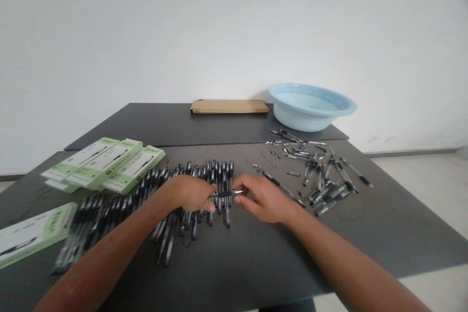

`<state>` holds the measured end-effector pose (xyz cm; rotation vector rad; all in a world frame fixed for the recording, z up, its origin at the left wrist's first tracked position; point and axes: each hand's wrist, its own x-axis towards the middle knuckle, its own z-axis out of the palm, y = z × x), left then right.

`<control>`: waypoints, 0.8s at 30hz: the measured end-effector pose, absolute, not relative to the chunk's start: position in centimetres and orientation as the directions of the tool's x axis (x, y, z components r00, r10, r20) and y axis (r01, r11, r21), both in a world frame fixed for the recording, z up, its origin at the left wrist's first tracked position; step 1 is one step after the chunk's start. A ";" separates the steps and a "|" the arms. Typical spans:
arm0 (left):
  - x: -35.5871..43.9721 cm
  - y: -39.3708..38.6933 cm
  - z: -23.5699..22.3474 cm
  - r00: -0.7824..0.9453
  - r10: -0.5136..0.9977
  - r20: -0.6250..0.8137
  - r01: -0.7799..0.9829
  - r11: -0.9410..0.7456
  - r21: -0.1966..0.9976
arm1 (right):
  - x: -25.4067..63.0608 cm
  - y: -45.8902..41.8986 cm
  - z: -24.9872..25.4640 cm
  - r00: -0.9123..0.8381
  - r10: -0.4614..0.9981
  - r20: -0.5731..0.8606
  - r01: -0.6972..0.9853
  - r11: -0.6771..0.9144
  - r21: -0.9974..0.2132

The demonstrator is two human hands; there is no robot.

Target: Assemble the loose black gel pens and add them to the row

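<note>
Pen (224, 194) lies level above the worktop's (234, 273) middle, pinched between the fingers of the left hand (195, 193) and right hand (261, 198); capped pens (137, 197) spread toward the left edge, a basin (310, 107) near the far right corner.

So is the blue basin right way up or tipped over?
Right way up: the blue basin has its wide rim on top and its hollow inside showing.

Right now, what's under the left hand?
Pens show beside the left hand, some jutting from beneath it. Whatever lies directly under the hand is covered; can't tell.
</note>
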<state>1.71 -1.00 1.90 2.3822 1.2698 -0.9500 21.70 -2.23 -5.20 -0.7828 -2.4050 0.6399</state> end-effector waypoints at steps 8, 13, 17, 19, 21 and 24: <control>1.6 -1.0 1.7 0.418 0.628 -0.656 0.809 -0.586 -0.047 | 21.7 -2.2 -5.2 -0.690 0.644 0.329 0.403 0.720 -0.565; 1.6 -0.9 1.7 0.415 0.635 -0.651 0.806 -0.589 -0.060 | 21.7 -2.3 -5.3 -0.684 0.652 0.326 0.396 0.708 -0.585; 1.5 -0.9 1.6 0.416 0.644 -0.641 0.809 -0.585 -0.062 | 21.6 -2.3 -5.3 -0.678 0.658 0.326 0.405 0.705 -0.582; 1.5 -1.0 1.6 0.424 0.643 -0.638 0.809 -0.586 -0.052 | 21.6 -2.3 -5.2 -0.677 0.660 0.325 0.406 0.703 -0.584; 1.6 -1.1 1.6 0.427 0.637 -0.641 0.808 -0.588 -0.046 | 21.6 -2.3 -5.3 -0.678 0.659 0.325 0.401 0.702 -0.588; 1.7 -1.2 1.8 0.422 0.629 -0.653 0.806 -0.591 -0.049 | 21.7 -2.2 -5.4 -0.681 0.655 0.327 0.396 0.705 -0.589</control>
